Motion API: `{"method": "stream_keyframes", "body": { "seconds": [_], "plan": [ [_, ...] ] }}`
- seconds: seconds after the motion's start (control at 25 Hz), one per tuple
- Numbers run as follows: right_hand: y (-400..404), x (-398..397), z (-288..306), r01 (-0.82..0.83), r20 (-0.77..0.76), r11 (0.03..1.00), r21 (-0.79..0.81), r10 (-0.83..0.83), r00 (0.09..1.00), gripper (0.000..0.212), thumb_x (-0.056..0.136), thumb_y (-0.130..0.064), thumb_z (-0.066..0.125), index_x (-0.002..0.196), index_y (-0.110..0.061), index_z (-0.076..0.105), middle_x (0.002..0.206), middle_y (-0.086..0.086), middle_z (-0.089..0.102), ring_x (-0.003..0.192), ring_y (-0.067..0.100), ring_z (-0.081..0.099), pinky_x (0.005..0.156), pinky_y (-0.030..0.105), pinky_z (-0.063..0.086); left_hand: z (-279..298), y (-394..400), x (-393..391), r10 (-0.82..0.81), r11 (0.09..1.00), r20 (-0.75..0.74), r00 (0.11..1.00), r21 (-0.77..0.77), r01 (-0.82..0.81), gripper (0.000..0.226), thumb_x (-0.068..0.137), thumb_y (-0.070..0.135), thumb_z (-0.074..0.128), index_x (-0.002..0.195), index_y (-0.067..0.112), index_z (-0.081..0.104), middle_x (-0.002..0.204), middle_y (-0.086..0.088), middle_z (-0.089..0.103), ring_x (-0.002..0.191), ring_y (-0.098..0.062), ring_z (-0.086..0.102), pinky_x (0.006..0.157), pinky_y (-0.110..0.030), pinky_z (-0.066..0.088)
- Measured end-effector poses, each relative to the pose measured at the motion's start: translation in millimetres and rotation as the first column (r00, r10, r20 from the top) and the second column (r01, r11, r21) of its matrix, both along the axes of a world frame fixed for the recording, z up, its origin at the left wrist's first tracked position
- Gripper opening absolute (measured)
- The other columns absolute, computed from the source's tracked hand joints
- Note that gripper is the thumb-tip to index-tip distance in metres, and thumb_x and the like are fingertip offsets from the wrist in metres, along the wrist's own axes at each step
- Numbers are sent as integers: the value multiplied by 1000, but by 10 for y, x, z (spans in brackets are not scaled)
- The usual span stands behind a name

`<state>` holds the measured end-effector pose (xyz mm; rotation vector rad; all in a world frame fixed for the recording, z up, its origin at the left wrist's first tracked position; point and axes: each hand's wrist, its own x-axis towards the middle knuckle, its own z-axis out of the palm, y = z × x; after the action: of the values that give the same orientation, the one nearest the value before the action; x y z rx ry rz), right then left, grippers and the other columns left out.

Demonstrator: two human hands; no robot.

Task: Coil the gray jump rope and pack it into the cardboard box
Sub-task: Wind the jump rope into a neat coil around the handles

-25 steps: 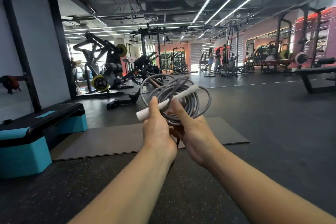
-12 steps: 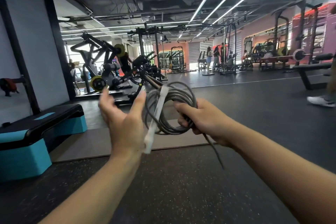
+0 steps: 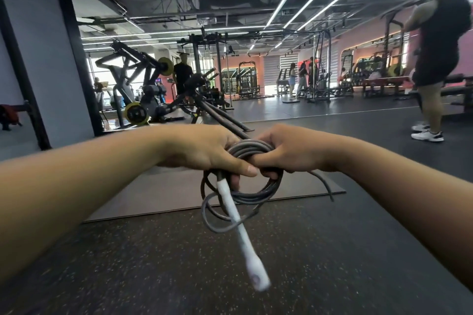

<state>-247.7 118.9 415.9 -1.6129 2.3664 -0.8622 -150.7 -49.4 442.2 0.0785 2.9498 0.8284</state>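
Note:
The gray jump rope (image 3: pixel 252 149) is wound into a small coil held in front of me at chest height. My left hand (image 3: pixel 204 149) grips the coil from the left and my right hand (image 3: pixel 289 148) grips it from the right, thumbs meeting over the loops. A white handle (image 3: pixel 240 233) hangs down from the coil toward me. A loose rope end (image 3: pixel 323 184) trails off under my right wrist. No cardboard box is in view.
A brown floor mat (image 3: pixel 158 194) lies on the dark speckled gym floor (image 3: pixel 153 263) under my hands. Weight machines (image 3: pixel 138 94) stand at the back left. A person in black (image 3: pixel 435 64) walks at the right. A grey pillar (image 3: pixel 48 46) stands on the left.
My left hand, open half a second ago, has closed on the coil. Both hands lowered it and the white handle now hangs down. A person has walked in at the right.

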Motion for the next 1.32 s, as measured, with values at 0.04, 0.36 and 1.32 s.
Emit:
{"method": "stream_keyframes", "body": {
  "seconds": [0.04,0.36,1.32],
  "plan": [
    [16,-22,9,-10,10,1000,-16,10,1000,17,96,-19,64,90,-5,72,58,-6,62,51,9,49,51,21,38,-69,-16,22,2,999,-38,999,48,-1,38,87,34,72,105,1,67,76,-5,72,88,-24,76,90,-36,54],
    [398,-427,-258,92,427,949,-302,49,903,39,97,-47,58,93,-11,73,65,0,44,58,15,29,55,30,25,-248,-163,165,248,633,-309,918,769,88,32,89,41,60,71,16,52,53,2,42,58,-21,63,62,-31,56],
    [-681,341,-774,649,786,595,-474,-46,617,17,97,-28,61,89,-14,61,79,13,60,61,18,46,59,33,37,-1168,331,-35,829,559,-519,210,754,-345,26,98,23,55,119,21,40,79,9,59,65,-9,57,49,-20,39]
  ]
}}
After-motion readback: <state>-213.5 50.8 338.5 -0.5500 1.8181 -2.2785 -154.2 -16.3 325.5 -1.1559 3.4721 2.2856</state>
